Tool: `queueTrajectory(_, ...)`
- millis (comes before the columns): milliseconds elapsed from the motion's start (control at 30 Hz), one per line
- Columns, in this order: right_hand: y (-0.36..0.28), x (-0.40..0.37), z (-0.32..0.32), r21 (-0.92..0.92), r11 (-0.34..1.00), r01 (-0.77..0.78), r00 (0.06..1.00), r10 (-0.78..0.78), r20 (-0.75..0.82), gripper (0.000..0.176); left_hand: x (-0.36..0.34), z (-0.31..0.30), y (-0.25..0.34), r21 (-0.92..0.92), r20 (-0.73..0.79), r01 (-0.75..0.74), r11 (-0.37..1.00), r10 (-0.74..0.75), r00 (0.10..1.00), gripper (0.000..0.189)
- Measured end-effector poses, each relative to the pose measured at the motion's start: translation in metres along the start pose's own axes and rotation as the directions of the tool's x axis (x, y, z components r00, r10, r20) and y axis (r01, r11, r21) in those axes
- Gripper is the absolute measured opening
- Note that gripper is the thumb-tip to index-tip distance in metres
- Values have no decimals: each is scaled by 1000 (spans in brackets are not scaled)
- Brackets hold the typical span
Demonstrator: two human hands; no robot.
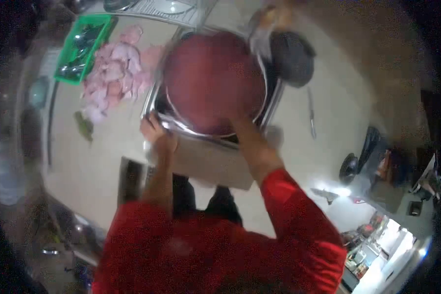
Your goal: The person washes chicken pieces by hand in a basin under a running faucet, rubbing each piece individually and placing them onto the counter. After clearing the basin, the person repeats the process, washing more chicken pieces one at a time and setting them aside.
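A large round vessel full of dark red liquid or paste point(213, 81) stands in a metal tray or sink-like frame point(152, 100) in the middle. My left hand point(158, 131) is at the near left corner of the metal frame, its fingers bent over the shiny edge. My right hand point(240, 125) reaches to the near right part of the red surface; its fingers are blurred and partly hidden there. Pale pink meat pieces point(115, 73) lie in a heap left of the vessel.
A green basket point(61, 78) with dark contents stands at the back left. A green item point(84, 126) lies below the meat. Right of the vessel are a dark round object point(293, 60) and a knife point(312, 117). A black pan-like object point(349, 167) is farther right.
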State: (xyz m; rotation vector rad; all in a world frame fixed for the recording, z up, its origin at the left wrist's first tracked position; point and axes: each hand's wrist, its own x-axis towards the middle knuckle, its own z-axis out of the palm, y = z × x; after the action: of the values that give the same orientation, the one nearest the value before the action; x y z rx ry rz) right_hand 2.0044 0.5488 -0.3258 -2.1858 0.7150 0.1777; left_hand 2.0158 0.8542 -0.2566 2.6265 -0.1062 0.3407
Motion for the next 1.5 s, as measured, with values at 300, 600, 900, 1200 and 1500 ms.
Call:
queueTrajectory(300, -27, 27, 25, 172, 984, -42, 997, 32, 65, 43, 12, -15, 18, 210, 338, 86, 974, -155, 928, 88)
queueTrajectory(600, -41, 26, -66, 434, 900, 48, 969, -148, 199, 40, -5, -5, 23, 252, 285, -10, 968, -65, 956, 88)
queueTrajectory(900, -14, 76, -86, 481, 820, 309, 891, -427, 155, 37, -12, 19, 18, 211, 163, 7, 978, -42, 986, 80)
queueTrajectory(1200, -7, 99, -46, 807, 555, 201, 859, -496, 127, 29, -19, 35, 68, -602, 87, 274, 750, -279, 956, 73)
queueTrajectory(1500, 15, 99, -79, 579, 713, 396, 915, -359, -183, 27, 87, 169, 213, -567, 246, -287, 772, 491, 836, 64)
